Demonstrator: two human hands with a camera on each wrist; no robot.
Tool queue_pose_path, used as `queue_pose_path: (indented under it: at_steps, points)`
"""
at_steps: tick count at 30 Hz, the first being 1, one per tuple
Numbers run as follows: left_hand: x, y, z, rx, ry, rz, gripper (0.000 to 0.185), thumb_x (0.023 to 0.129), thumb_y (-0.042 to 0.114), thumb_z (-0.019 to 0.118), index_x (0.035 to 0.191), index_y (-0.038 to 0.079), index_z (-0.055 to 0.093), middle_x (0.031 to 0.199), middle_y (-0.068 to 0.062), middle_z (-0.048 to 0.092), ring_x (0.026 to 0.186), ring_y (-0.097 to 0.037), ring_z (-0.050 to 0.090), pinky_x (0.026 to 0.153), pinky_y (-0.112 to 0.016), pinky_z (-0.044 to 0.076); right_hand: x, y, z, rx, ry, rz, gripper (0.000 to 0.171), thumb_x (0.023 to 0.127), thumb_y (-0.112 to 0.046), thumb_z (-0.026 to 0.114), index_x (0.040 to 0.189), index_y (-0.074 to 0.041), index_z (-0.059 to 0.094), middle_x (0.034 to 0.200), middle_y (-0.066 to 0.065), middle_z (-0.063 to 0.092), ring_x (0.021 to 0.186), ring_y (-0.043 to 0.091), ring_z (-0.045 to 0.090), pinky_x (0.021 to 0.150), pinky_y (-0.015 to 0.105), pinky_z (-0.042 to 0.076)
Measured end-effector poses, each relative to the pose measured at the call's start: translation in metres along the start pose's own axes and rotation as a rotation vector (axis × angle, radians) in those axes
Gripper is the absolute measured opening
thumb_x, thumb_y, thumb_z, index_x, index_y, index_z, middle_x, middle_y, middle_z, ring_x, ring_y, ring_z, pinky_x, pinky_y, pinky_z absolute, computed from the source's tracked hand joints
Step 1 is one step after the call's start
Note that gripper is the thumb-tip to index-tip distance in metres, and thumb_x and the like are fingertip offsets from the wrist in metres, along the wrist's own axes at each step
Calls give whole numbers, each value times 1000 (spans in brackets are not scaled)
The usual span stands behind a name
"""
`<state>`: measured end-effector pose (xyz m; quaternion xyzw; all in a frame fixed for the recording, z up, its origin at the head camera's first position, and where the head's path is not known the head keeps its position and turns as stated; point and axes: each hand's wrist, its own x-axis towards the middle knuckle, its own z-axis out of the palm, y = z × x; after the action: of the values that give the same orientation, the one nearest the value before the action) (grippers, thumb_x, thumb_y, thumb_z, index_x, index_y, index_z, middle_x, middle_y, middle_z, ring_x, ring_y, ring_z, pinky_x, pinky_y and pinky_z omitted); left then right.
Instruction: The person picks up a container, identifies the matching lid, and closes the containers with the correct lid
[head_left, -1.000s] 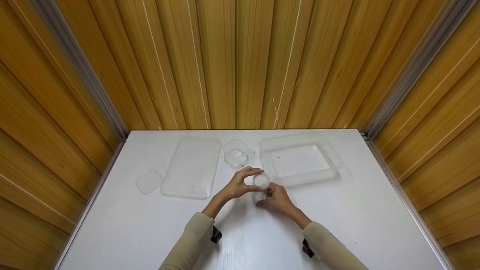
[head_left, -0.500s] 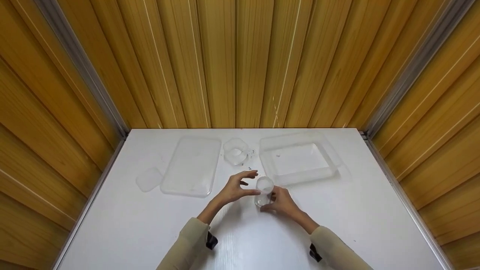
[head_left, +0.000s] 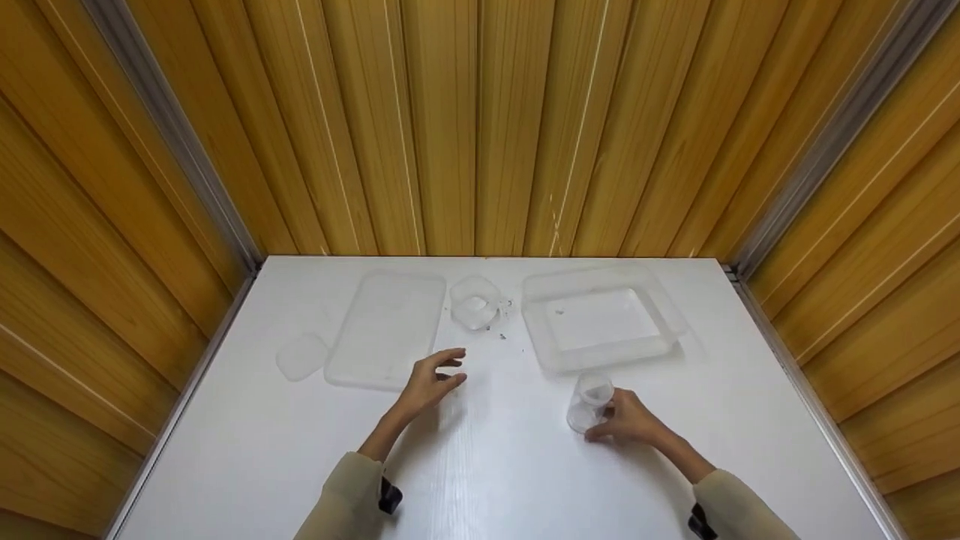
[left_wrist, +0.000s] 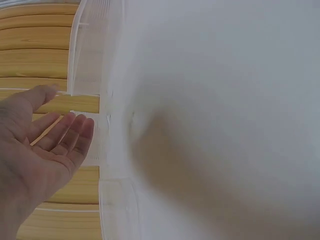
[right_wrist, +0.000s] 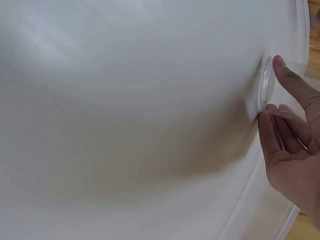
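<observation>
My right hand (head_left: 630, 418) grips a clear plastic cup (head_left: 583, 405) by its side, low down near the table, in front of the bin. In the right wrist view the thumb and fingers close round the cup's round base (right_wrist: 267, 85). My left hand (head_left: 429, 384) hovers with nothing in it, fingers loosely bent and apart, at the near right corner of a large clear rectangular lid (head_left: 386, 330). The left wrist view shows that hand (left_wrist: 42, 155) palm up in the picture, thumb away from the fingers.
A clear rectangular bin (head_left: 607, 359) stands at the back right. Between it and the large lid is a clear scalloped bowl (head_left: 474, 319), with small dark specks beside it. A small clear square lid (head_left: 302, 357) lies at the left. Wood-look panels (head_left: 480, 127) wall the white table (head_left: 487, 465).
My left hand has let go of the cup's top and drawn back to the left. My right hand has carried the cup to the right and nearer to me.
</observation>
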<state>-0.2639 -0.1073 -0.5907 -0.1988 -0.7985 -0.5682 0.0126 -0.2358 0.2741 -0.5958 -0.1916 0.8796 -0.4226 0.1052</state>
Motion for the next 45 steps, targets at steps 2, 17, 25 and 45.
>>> queue_pose_path:
  at_steps: [2,17,25,45]
  points:
    - [-2,-4,-3,4,-2,-11,42,89,0,64,129,-9,54,130,-29,56,116,-46,57,89,-48,55,-7,10,-17,-2,19,9,61,64,-8,87,115,7,58,112,22,65,105,40,62,90,47,54]
    - [-29,-15,-19,12,35,-72,39,87,-9,58,126,-10,56,126,-29,59,114,-45,58,88,-50,54,-24,67,-135,-87,521,228,62,75,-18,83,120,8,50,116,26,58,94,2,54,82,11,51]
    - [-36,-16,-15,36,11,-86,37,86,-11,56,123,-11,56,123,-29,60,111,-46,58,87,-51,54,-43,112,-135,-72,701,516,70,78,-19,81,128,4,38,119,28,55,87,9,51,73,18,43]
    - [-15,24,3,-99,-185,-68,33,91,2,61,123,-8,57,124,-34,57,115,-54,53,94,-54,50,-56,117,-171,-13,435,625,84,92,-33,63,142,17,19,142,43,31,124,54,41,101,60,42]
